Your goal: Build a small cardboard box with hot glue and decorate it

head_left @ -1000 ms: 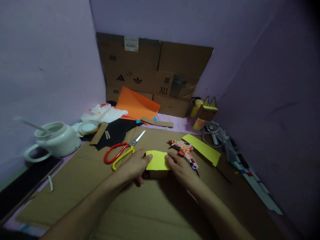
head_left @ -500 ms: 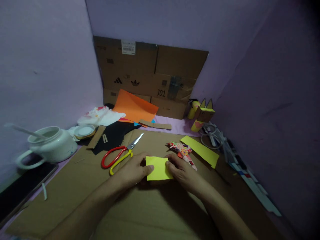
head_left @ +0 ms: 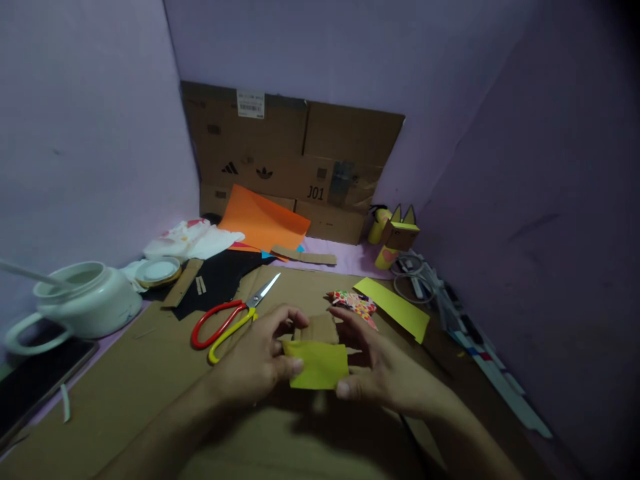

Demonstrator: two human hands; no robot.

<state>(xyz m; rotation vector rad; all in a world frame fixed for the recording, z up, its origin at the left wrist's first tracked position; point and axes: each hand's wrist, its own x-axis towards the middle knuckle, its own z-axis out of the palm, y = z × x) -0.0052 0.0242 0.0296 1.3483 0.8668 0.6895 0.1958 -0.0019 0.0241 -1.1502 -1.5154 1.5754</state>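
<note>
My left hand (head_left: 253,363) and my right hand (head_left: 383,373) together hold a small cardboard box (head_left: 317,328) with a piece of yellow paper (head_left: 317,364) lying against its near side, lifted a little above the cardboard mat (head_left: 125,393). The thumbs pinch the yellow paper at its left and right edges, and the fingers curl round the box behind it. Red and yellow scissors (head_left: 231,317) lie just left of my left hand. A patterned paper shape (head_left: 354,303) and a yellow paper strip (head_left: 393,307) lie beyond my right hand.
A white jug (head_left: 83,307) with a stick in it stands at the left beside a dark phone (head_left: 35,380). Orange paper (head_left: 263,220), black paper (head_left: 220,280), a lid (head_left: 157,271) and flattened cartons (head_left: 290,160) lie behind. A cardboard figure (head_left: 399,233) and cables (head_left: 415,277) sit at right.
Both hands have lifted the box and yellow paper off the mat and drawn them nearer to me; the paper now faces me, with the brown box showing above it.
</note>
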